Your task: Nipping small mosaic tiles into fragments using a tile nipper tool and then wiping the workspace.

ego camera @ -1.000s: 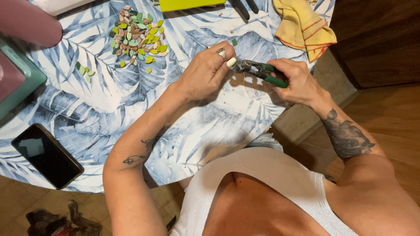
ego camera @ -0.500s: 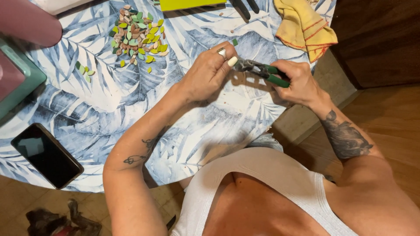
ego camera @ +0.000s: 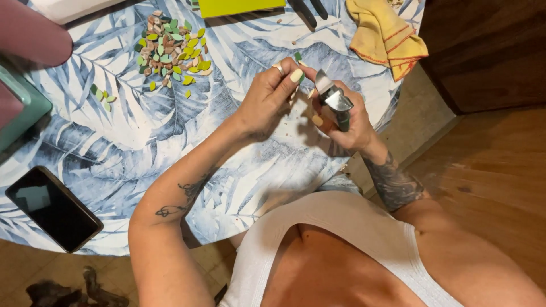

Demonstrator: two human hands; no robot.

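My right hand (ego camera: 345,120) grips a pair of green-handled metal nippers (ego camera: 334,101), jaws pointing up and to the left. My left hand (ego camera: 269,96) pinches a small green tile piece (ego camera: 298,57) at its fingertips, right beside the nipper jaws. Both hands hover over a round table with a blue leaf-print cloth (ego camera: 131,142). A pile of small leaf-shaped tile pieces (ego camera: 168,52) in green, yellow, brown and white lies to the upper left.
A black phone (ego camera: 53,208) lies near the table's left front edge. A yellow cloth (ego camera: 384,35) sits at the upper right, a teal tray (ego camera: 23,108) at the left, a yellow-green board (ego camera: 239,7) at the top. Wooden floor lies to the right.
My right hand has turned the nippers from lying sideways to pointing upward. My left hand has lifted slightly with the small piece, closer to the jaws.
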